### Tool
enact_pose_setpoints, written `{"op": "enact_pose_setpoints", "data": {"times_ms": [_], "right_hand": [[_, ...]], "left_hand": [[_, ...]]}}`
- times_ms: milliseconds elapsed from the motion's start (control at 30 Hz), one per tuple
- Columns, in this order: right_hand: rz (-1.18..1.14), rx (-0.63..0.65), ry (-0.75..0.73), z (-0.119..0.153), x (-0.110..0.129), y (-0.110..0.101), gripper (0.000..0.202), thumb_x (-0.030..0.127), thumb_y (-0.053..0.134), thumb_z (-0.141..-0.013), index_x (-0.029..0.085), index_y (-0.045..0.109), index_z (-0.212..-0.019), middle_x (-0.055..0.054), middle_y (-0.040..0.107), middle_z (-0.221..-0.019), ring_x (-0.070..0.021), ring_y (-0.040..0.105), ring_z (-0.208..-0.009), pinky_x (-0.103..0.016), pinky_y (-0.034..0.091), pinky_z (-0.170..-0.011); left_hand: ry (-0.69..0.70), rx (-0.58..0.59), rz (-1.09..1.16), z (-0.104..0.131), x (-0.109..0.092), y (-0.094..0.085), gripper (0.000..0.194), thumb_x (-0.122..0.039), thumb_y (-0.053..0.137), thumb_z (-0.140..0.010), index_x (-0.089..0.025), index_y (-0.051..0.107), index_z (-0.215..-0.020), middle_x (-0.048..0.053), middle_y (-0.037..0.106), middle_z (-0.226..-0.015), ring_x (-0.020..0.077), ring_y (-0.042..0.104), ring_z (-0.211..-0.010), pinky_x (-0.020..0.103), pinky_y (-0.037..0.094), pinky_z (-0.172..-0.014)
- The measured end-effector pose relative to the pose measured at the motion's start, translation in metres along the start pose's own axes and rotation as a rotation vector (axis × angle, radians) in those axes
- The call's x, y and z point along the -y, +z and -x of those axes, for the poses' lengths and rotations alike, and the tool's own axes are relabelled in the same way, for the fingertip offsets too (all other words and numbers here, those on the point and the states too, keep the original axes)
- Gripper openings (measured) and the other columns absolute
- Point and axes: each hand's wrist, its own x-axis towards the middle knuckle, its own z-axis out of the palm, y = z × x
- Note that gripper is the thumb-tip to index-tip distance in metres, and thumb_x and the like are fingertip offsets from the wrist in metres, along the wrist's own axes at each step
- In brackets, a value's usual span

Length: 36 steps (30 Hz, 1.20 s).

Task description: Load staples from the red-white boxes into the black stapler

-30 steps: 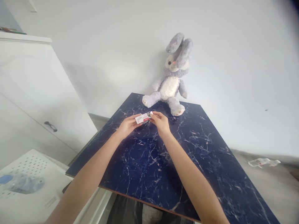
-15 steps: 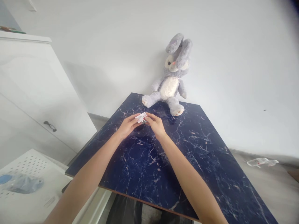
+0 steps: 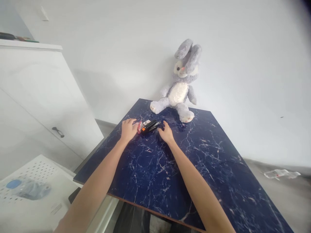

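1. One black item with an orange end, perhaps a stapler, lies on the tabletop between the person's hands; a small printed piece and a red packet sit close beside it.
2. The right hand is open, near the item's metallic end. The left hand is at the packet; whether it grips cannot be told.
3. Such crowding means a hasty sweep could drag these together.
4. Overreaching might bump the plush rabbit, seated just beyond.
5. The tabletop's left edge is nearest; more room lies rightward and toward the person.
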Motion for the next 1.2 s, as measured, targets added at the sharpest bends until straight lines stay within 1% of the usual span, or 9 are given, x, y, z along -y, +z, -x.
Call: {"op": "enact_pose_setpoints", "data": {"times_ms": [100, 167, 300, 500, 700, 833, 900, 1000, 1200], "right_hand": [[0.044, 0.007, -0.054, -0.017, 0.0, 0.008, 0.071, 0.022, 0.056, -0.08, 0.013, 0.04, -0.149, -0.015, 0.055, -0.144, -0.0298, 0.051, -0.133, -0.047, 0.036, -0.116], [0.071, 0.002, -0.093, -0.023, -0.001, 0.011, 0.072, 0.016, 0.054, -0.077, 0.013, 0.041, -0.148, -0.013, 0.059, -0.14, -0.0299, 0.052, -0.132, -0.047, 0.036, -0.116], [0.026, 0.019, -0.112, -0.023, -0.005, 0.011, 0.073, 0.013, 0.055, -0.075, 0.016, 0.042, -0.146, -0.011, 0.06, -0.14, -0.028, 0.058, -0.124, -0.045, 0.042, -0.112], [-0.095, 0.06, -0.1, -0.019, -0.004, 0.008, 0.066, 0.01, 0.054, -0.072, 0.018, 0.048, -0.137, -0.01, 0.064, -0.135, -0.0215, 0.067, -0.107, -0.039, 0.05, -0.102], [-0.189, 0.118, -0.089, -0.012, 0.011, 0.017, 0.063, 0.008, 0.055, -0.07, 0.021, 0.052, -0.131, -0.007, 0.071, -0.122, -0.0165, 0.07, -0.088, -0.035, 0.055, -0.093], [-0.248, 0.127, -0.056, -0.009, 0.016, 0.019, 0.062, 0.009, 0.055, -0.072, 0.022, 0.051, -0.132, -0.006, 0.071, -0.122, -0.0166, 0.071, -0.089, -0.036, 0.055, -0.093], [-0.269, 0.093, -0.046, -0.009, 0.015, 0.019, 0.065, 0.009, 0.055, -0.073, 0.021, 0.049, -0.136, -0.008, 0.069, -0.126, -0.018, 0.07, -0.098, -0.036, 0.055, -0.095], [-0.286, -0.001, -0.008, -0.008, 0.011, 0.019, 0.066, 0.01, 0.054, -0.075, 0.02, 0.046, -0.14, -0.011, 0.064, -0.134, -0.0191, 0.068, -0.104, -0.036, 0.055, -0.095], [-0.239, -0.089, -0.006, 0.004, 0.008, 0.014, 0.049, 0.012, 0.052, -0.079, 0.019, 0.055, -0.128, -0.008, 0.07, -0.117, -0.0166, 0.07, -0.087, -0.034, 0.056, -0.09]], "left_hand": [[0.244, 0.143, 0.009, 0.002, -0.008, 0.001, 0.048, -0.042, 0.065, -0.088, -0.022, 0.063, -0.131, 0.009, 0.065, -0.132, 0.0338, 0.045, -0.133, 0.049, 0.032, -0.114], [0.311, 0.251, 0.006, 0.004, -0.008, 0.004, 0.062, -0.042, 0.075, -0.08, -0.024, 0.058, -0.138, 0.008, 0.065, -0.133, 0.0369, 0.038, -0.139, 0.053, 0.03, -0.115], [0.28, 0.309, 0.027, 0.006, -0.001, 0.015, 0.066, -0.035, 0.078, -0.08, -0.027, 0.055, -0.142, 0.008, 0.065, -0.133, 0.0358, 0.041, -0.137, 0.052, 0.035, -0.112], [0.221, 0.322, 0.032, 0.006, 0.0, 0.015, 0.07, -0.041, 0.079, -0.08, -0.03, 0.053, -0.144, 0.011, 0.051, -0.15, 0.0347, 0.04, -0.142, 0.051, 0.035, -0.115], [0.267, 0.321, 0.028, 0.003, -0.001, 0.013, 0.072, -0.046, 0.079, -0.079, -0.033, 0.052, -0.145, 0.008, 0.056, -0.146, 0.0357, 0.04, -0.142, 0.051, 0.035, -0.115], [0.281, 0.318, 0.027, 0.002, -0.003, 0.015, 0.077, -0.043, 0.08, -0.078, -0.032, 0.05, -0.147, 0.007, 0.059, -0.143, 0.0361, 0.046, -0.136, 0.051, 0.039, -0.111], [0.284, 0.315, 0.041, 0.002, -0.004, 0.013, 0.072, -0.043, 0.079, -0.078, -0.03, 0.053, -0.144, 0.007, 0.063, -0.138, 0.0358, 0.05, -0.131, 0.05, 0.041, -0.11], [0.289, 0.307, 0.082, 0.003, -0.004, 0.008, 0.044, -0.037, 0.065, -0.089, -0.026, 0.065, -0.132, 0.007, 0.067, -0.131, 0.0314, 0.057, -0.123, 0.047, 0.043, -0.109], [0.178, 0.204, 0.093, 0.002, 0.002, 0.004, 0.03, -0.023, 0.054, -0.091, -0.021, 0.073, -0.113, 0.008, 0.068, -0.128, 0.0264, 0.062, -0.117, 0.043, 0.048, -0.106]]}}
